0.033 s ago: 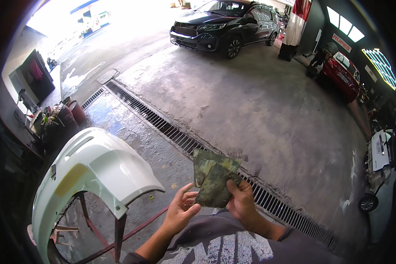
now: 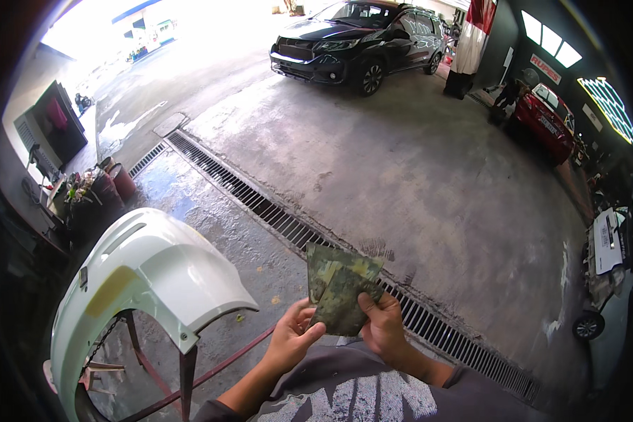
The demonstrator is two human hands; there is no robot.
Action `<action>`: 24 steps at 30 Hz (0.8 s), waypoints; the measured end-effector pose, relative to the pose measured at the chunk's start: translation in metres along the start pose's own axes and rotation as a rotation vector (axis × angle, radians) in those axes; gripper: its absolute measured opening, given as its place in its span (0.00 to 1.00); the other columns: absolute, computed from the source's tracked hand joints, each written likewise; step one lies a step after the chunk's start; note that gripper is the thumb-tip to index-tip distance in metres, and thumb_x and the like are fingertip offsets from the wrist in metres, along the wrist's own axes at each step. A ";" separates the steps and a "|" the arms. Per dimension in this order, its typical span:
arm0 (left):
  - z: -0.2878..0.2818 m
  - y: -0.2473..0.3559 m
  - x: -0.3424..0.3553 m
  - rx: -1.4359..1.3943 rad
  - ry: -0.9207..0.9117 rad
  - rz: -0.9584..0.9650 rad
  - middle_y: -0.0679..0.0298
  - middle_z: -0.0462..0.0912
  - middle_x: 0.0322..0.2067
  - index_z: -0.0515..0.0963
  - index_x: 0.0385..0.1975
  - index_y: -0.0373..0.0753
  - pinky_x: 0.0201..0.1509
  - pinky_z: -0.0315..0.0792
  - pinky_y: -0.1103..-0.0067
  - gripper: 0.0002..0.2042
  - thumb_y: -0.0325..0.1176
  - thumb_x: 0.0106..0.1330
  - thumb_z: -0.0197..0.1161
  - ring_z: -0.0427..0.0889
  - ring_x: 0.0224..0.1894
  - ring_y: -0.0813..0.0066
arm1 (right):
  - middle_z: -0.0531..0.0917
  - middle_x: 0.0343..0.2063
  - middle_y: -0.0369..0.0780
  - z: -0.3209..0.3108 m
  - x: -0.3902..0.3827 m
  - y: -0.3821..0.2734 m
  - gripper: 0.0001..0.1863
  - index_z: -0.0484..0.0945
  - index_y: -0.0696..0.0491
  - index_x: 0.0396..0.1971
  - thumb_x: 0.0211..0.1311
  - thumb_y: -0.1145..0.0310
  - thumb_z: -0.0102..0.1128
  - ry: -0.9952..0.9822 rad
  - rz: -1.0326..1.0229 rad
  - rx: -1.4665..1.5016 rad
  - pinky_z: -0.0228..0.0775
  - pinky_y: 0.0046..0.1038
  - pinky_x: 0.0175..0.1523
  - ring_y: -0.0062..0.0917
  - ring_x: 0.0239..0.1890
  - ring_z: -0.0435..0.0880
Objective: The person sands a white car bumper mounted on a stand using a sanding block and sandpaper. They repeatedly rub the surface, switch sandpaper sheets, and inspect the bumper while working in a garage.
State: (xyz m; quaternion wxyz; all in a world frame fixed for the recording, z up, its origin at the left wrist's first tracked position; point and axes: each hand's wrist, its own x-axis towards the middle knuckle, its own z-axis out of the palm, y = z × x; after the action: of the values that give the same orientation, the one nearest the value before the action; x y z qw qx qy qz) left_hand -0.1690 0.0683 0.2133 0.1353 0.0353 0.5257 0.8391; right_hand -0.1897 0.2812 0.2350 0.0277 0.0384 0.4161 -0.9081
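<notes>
Pinched between both hands, a few worn greenish sandpaper sheets (image 2: 341, 292) are fanned out at chest height, the right hand (image 2: 383, 327) clamping them by thumb while the left hand (image 2: 292, 337) steadies the lower edge, seemingly to sort them, beside a white car fender (image 2: 148, 271) on a stand.

A long metal drain grate (image 2: 288, 224) runs slantwise across the wet concrete floor (image 2: 415, 183), from upper left to lower right. On the near side of the grate, to the left, a white car fender (image 2: 148, 271) sits on a red metal stand (image 2: 190, 369). Beyond the fender, further left of the grate's upper end, stand a dark red bucket (image 2: 123, 181) and a cluttered bench (image 2: 70, 197). Well past the grate on the far side, a black car (image 2: 359, 39) is parked. To the right of it, a red car (image 2: 552, 123) stands by the wall.
</notes>
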 end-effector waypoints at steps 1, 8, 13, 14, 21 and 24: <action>0.023 -0.007 0.023 0.029 0.011 -0.064 0.59 0.87 0.52 0.75 0.68 0.31 0.60 0.80 0.76 0.24 0.33 0.77 0.72 0.86 0.53 0.75 | 0.92 0.54 0.41 -0.018 0.009 -0.015 0.12 0.88 0.60 0.56 0.77 0.76 0.68 0.019 -0.005 -0.042 0.81 0.31 0.63 0.25 0.53 0.89; 0.105 -0.020 0.132 0.377 0.213 0.070 0.70 0.89 0.30 0.89 0.39 0.31 0.40 0.77 0.83 0.09 0.32 0.76 0.74 0.82 0.31 0.87 | 0.91 0.46 0.40 -0.185 0.101 -0.139 0.22 0.82 0.61 0.59 0.67 0.78 0.78 0.401 -0.448 -0.328 0.85 0.28 0.56 0.25 0.47 0.90; 0.091 0.002 0.216 0.720 0.226 0.309 0.63 0.91 0.40 0.88 0.51 0.29 0.44 0.78 0.79 0.11 0.25 0.72 0.74 0.86 0.38 0.80 | 0.92 0.46 0.46 -0.185 0.113 -0.217 0.35 0.70 0.57 0.67 0.64 0.80 0.79 0.134 -0.391 -0.332 0.84 0.30 0.58 0.28 0.51 0.92; 0.094 0.010 0.232 0.853 0.190 0.338 0.63 0.90 0.40 0.88 0.52 0.30 0.45 0.79 0.78 0.12 0.25 0.71 0.74 0.86 0.39 0.78 | 0.92 0.46 0.45 -0.178 0.116 -0.216 0.35 0.69 0.57 0.67 0.64 0.80 0.79 0.090 -0.316 -0.361 0.84 0.29 0.59 0.28 0.51 0.92; 0.113 0.012 0.336 0.638 -0.072 -0.113 0.64 0.91 0.32 0.90 0.45 0.30 0.38 0.79 0.82 0.08 0.25 0.70 0.76 0.86 0.33 0.83 | 0.84 0.60 0.42 -0.173 0.227 -0.213 0.09 0.91 0.51 0.35 0.60 0.68 0.86 -0.207 -0.259 -0.919 0.74 0.36 0.68 0.29 0.60 0.84; 0.071 0.003 0.386 0.439 -0.065 -0.113 0.68 0.88 0.28 0.91 0.46 0.32 0.34 0.77 0.81 0.09 0.29 0.71 0.77 0.84 0.31 0.86 | 0.88 0.49 0.39 -0.155 0.299 -0.227 0.08 0.91 0.54 0.37 0.62 0.71 0.84 -0.398 -0.077 -0.901 0.75 0.32 0.64 0.27 0.54 0.86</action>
State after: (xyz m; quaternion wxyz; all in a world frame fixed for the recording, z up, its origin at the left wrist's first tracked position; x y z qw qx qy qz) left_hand -0.5262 0.2312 0.2152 0.1880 0.0617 0.6922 0.6941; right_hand -0.4986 0.5416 0.2776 0.0870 -0.1668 0.7550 -0.6281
